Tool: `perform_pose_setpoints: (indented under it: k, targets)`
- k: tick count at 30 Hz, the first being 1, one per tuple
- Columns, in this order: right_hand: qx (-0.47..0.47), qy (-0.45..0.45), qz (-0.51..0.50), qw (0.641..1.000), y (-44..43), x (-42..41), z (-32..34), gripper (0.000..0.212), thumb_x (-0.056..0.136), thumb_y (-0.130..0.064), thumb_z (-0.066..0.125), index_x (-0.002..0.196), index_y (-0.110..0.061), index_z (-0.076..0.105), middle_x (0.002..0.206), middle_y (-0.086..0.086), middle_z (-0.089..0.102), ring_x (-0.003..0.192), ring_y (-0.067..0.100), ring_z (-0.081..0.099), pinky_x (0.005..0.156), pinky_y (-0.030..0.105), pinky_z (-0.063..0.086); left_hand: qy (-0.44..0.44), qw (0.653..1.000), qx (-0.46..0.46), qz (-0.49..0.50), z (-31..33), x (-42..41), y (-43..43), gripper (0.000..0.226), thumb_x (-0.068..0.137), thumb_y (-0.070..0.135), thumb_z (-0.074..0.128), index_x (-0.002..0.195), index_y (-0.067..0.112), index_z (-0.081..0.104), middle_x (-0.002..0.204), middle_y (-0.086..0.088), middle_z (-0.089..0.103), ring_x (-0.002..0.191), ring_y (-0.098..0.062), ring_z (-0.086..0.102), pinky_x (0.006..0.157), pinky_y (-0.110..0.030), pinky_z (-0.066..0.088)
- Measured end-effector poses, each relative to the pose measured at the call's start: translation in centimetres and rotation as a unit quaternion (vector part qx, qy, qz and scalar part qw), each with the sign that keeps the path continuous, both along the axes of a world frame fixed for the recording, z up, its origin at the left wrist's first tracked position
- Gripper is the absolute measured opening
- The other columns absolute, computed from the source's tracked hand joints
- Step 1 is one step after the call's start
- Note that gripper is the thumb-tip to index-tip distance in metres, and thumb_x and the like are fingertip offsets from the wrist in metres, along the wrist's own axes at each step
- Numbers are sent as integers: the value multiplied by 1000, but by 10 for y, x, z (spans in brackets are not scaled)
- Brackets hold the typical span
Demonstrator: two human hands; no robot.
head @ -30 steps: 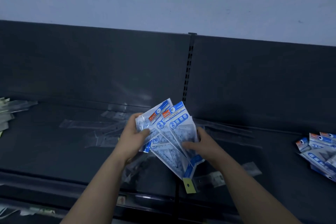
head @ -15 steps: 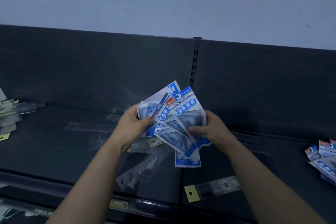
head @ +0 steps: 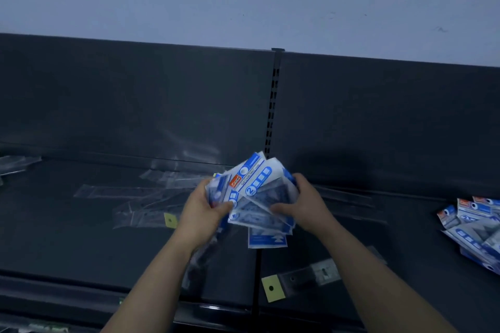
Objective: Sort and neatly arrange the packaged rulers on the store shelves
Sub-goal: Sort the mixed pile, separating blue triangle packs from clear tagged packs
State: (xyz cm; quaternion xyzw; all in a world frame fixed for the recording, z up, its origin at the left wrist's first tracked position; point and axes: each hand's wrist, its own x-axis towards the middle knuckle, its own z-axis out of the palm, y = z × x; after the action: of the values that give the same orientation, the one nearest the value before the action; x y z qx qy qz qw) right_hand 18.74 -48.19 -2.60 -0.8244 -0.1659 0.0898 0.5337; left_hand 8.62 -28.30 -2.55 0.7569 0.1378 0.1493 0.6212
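Both hands hold a fanned bundle of blue-and-white packaged ruler sets point(head: 255, 189) above the middle of the dark shelf point(head: 67, 238). My left hand point(head: 201, 212) grips the bundle's left side, thumb on top. My right hand point(head: 304, 204) clasps its right side. One pack hangs lower from the bundle, its blue end pointing down. A second pile of the same blue packs point(head: 473, 227) lies on the shelf at the far right. Clear-sleeved long rulers point(head: 130, 192) lie scattered on the shelf to the left of my hands.
A clear-sleeved ruler with a yellow hang tab point(head: 300, 280) lies near the shelf's front edge below my right arm. More clear sleeves point(head: 16, 165) sit at the far left. A slotted upright point(head: 273, 105) divides the dark back panel; a pale wall rises above it.
The bundle has been squeezed into a tighter fan between my hands, and it sits a little lower over the shelf. The head camera has shifted, so the right pile shows more.
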Motion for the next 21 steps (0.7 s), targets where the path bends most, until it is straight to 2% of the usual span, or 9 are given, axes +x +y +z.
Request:
perform_pose_setpoints:
  k: [3,5,7,9,12,15,17,19,21]
  targets:
    - [76,-5,-23,997,-16,1,18,45,70,-1,81,102,-15,53,97,-4,69,86,9,68,67,23,56,-68,994,79,-13,32,12,-11,41,82,1,71,111,27,56,94,8,73,78,-7,66,78,-26,52]
    - [92,-25,-42,995,-32,3,29,44,71,-2,80,101,-17,53,95,-8,68,80,0,66,63,17,54,-93,989,105,-45,54,21,-25,42,83,2,70,110,31,56,93,6,72,78,-12,66,76,-28,52]
    - [94,-46,-72,992,-55,6,38,45,70,-4,81,102,-16,54,97,-7,68,80,-1,66,66,18,55,-101,986,106,-77,68,33,-42,41,83,3,69,109,32,56,92,5,72,79,-16,67,74,-32,53]
    - [93,-56,-98,989,-82,8,45,45,69,-7,83,103,-17,54,98,-7,69,83,2,67,68,22,56,-107,983,94,-114,74,45,-64,39,85,3,69,111,28,56,92,4,72,76,-11,66,68,-26,53]
    - [82,-60,-136,985,-129,9,51,45,70,-9,83,102,-19,53,97,-9,68,81,-1,66,63,18,53,-105,979,79,-156,76,64,-106,36,86,3,68,112,24,56,93,8,71,74,-3,67,61,-16,51]
    - [74,-69,-189,977,-182,10,55,43,70,-12,83,100,-24,54,97,-8,68,85,5,66,65,22,52,-113,970,70,-202,81,88,-156,37,86,3,68,106,32,54,94,11,70,77,-2,67,67,-21,56]
    - [85,-66,-227,968,-219,9,57,43,70,-12,83,101,-25,56,96,-8,69,84,6,67,66,25,54,-117,964,60,-230,87,106,-193,39,85,5,68,103,37,53,93,14,69,79,1,67,69,-20,55]
    - [101,-62,-259,959,-258,9,58,43,70,-11,83,103,-23,58,94,-6,71,83,8,68,68,25,56,-117,956,45,-264,92,125,-232,38,85,6,69,104,35,55,93,15,70,80,2,68,68,-17,54]
    - [98,-59,-295,949,-299,13,57,43,68,-15,84,101,-25,59,93,-4,73,84,13,70,71,31,58,-104,949,26,-296,92,144,-273,36,85,6,69,103,34,56,96,12,71,84,-2,69,69,-20,55]
